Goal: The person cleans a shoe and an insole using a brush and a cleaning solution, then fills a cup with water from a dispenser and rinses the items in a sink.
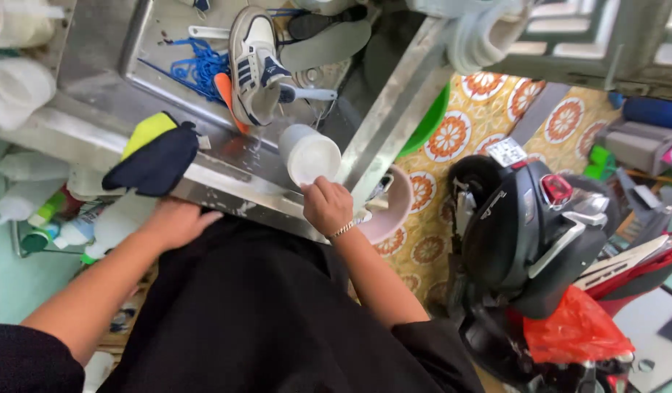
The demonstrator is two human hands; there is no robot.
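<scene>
Fingers of right hand (326, 206) curled around white cup (309, 154); left hand (177, 223) flat, fingers spread.

Head view, straight down, near sink (96, 87)

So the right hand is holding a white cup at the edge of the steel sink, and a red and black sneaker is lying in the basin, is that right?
Not quite. In the head view the sneaker in the steel sink is white with dark navy stripes, not red and black. The rest holds: the right hand grips a white cup at the sink's edge.
</scene>
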